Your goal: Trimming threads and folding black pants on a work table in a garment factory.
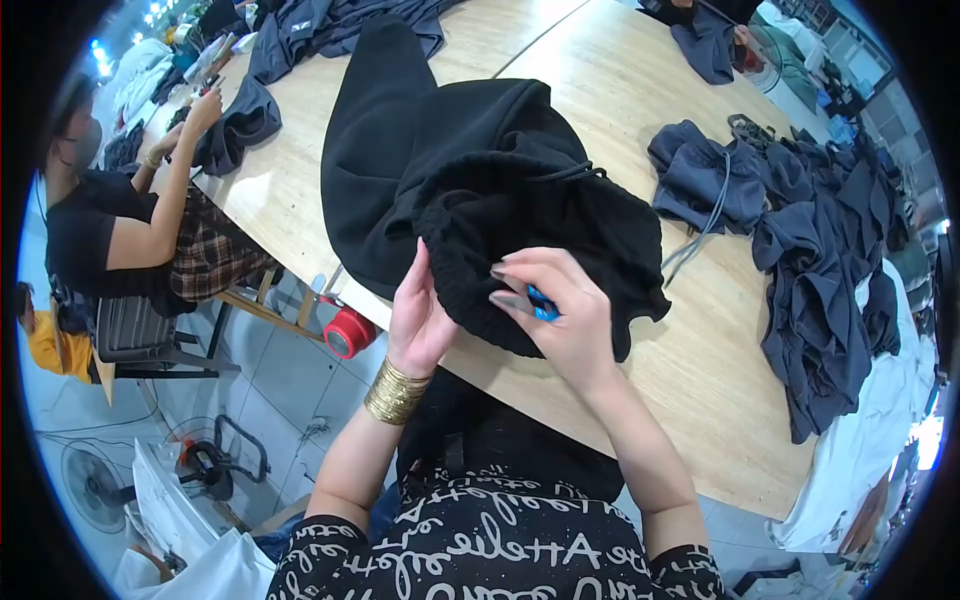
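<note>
A black knit garment (470, 180) lies spread on the wooden table (700, 370), its ribbed hem bunched at the near edge. The left hand (420, 315), with gold bangles (396, 392) on its wrist, grips the hem from the left side. The right hand (560, 315) presses on the hem just beside it, pinching a small blue tool (543, 303) between thumb and fingers. A heap of dark grey garments (810, 260) sits to the right. At the far left another person (120, 220) sits at the table handling dark cloth (240, 125). A red cylinder (348, 333) stands below the table edge
</note>
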